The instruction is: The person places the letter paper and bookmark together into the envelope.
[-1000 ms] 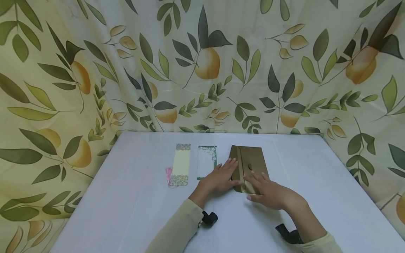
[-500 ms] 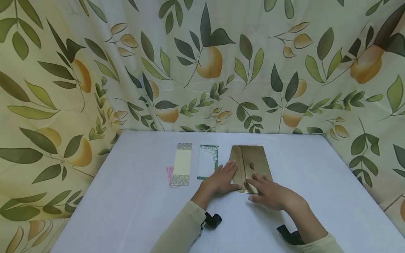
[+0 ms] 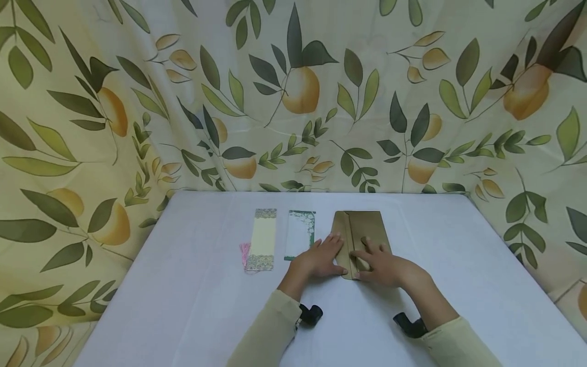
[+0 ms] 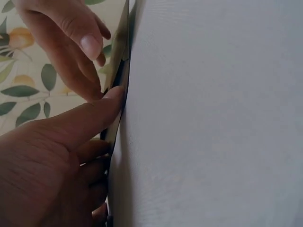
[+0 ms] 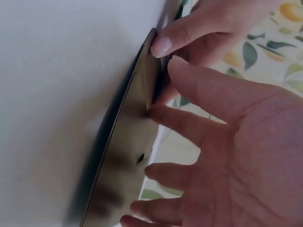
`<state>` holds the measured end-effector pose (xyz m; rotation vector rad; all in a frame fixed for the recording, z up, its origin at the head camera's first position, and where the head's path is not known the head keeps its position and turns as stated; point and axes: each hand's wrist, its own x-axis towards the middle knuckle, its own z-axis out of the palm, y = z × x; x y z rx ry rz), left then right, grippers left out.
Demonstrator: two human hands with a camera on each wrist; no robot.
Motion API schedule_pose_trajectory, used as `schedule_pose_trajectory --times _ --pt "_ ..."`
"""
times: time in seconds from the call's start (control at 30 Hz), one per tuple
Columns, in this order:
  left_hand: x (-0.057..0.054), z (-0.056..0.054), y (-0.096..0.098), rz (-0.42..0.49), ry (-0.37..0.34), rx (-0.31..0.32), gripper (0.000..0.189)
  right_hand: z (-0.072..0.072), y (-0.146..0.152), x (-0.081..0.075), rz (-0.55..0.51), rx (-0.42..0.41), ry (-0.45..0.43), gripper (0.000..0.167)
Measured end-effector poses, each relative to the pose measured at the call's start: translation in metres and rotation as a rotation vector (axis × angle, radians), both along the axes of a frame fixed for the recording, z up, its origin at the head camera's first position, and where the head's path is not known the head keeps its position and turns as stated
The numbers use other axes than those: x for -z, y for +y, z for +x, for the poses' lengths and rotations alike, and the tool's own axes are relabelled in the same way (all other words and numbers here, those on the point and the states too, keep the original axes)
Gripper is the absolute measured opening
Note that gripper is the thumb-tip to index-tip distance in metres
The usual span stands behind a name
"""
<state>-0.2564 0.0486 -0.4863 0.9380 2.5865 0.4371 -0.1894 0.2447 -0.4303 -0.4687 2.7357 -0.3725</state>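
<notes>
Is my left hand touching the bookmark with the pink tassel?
No, the left hand rests on the brown folder, clear of the tasselled bookmark.

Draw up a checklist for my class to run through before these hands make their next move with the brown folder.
1. Left hand on the folder: ok, it rests on the folder's left side.
2. Right hand clear of the folder: not ok, its fingers reach over it and the index finger appears to touch it.
3. Green card apart from the folder: ok, there is a gap between them.
4. Left hand clear of the green card: cannot tell, the hand hides its lower right corner.
5. Yellow card and pink tassel clear of both hands: ok.
6. Folder's contents: cannot tell, its inside is hidden.
</notes>
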Motion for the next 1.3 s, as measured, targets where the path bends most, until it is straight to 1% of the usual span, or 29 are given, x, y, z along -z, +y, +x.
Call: schedule_pose_trajectory --times 0.1,0.23,0.5,0.67,0.83,1.0,1.13,1.3 --pt "-0.004 -0.001 -0.002 0.021 -0.030 -0.010 0.083 -0.006 -0.006 0.002 0.027 0.016 -0.011 0.060" --pt "-0.007 -0.001 -0.003 0.054 -0.055 -0.010 0.083 -0.009 -0.014 0.002 0.060 0.047 -0.017 0.062" --pt "-0.007 -0.001 -0.005 0.024 -0.041 -0.011 0.083 -0.015 -0.028 0.007 0.113 0.072 0.011 0.066" --pt "-0.006 0.000 -0.004 0.017 -0.027 0.001 0.081 -0.017 -0.030 0.012 0.106 0.087 0.009 0.070" --pt "-0.006 -0.001 -0.004 0.017 -0.018 0.000 0.083 -0.017 -0.030 0.012 0.116 0.096 0.060 0.074" --pt "-0.009 -0.001 -0.005 0.012 -0.024 0.002 0.083 -0.017 -0.031 0.012 0.159 0.105 0.115 0.078" --pt "-0.011 -0.001 -0.004 0.022 -0.034 0.007 0.083 -0.017 -0.032 0.010 0.192 0.134 0.147 0.078" --pt "-0.009 0.000 -0.005 0.025 -0.048 -0.004 0.083 -0.018 -0.030 0.008 0.187 0.145 0.162 0.074"
